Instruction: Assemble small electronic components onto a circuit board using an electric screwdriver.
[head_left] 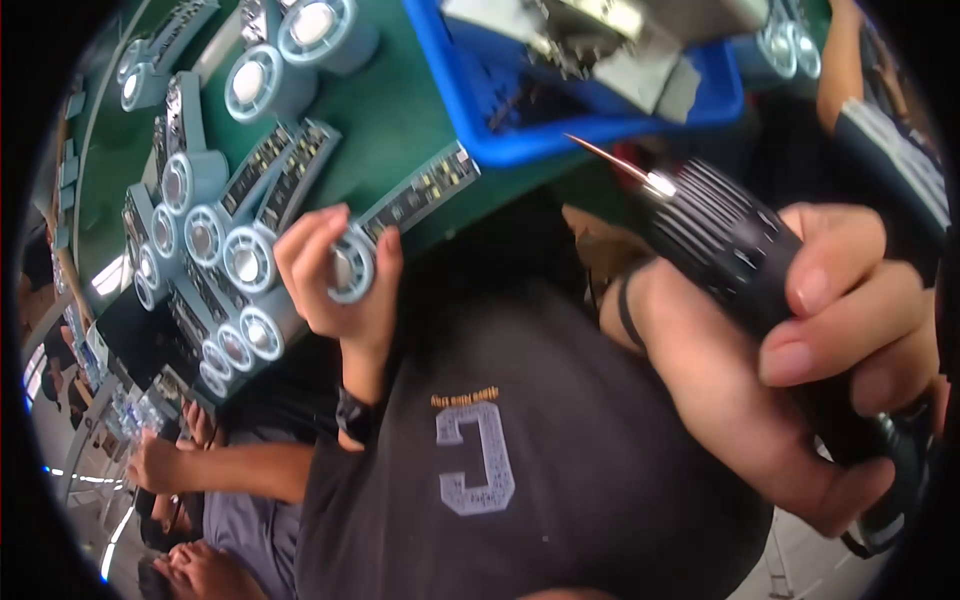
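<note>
My left hand is closed on a light-blue part with a round ring head and a handle carrying a circuit board. It holds the part by the ring, at the table's near edge. My right hand, raised at the right, wraps round a black electric screwdriver with a ribbed front collar. Its thin copper-coloured bit points up and left, apart from the held part. Left of my left hand, several similar light-blue parts stand in rows, with silvery discs in their rings.
A blue bin at the far middle holds silvery metal pieces and small dark bits. The table top is green. Another person's arm shows at the upper right. At the lower left, other people's hands are over small parts.
</note>
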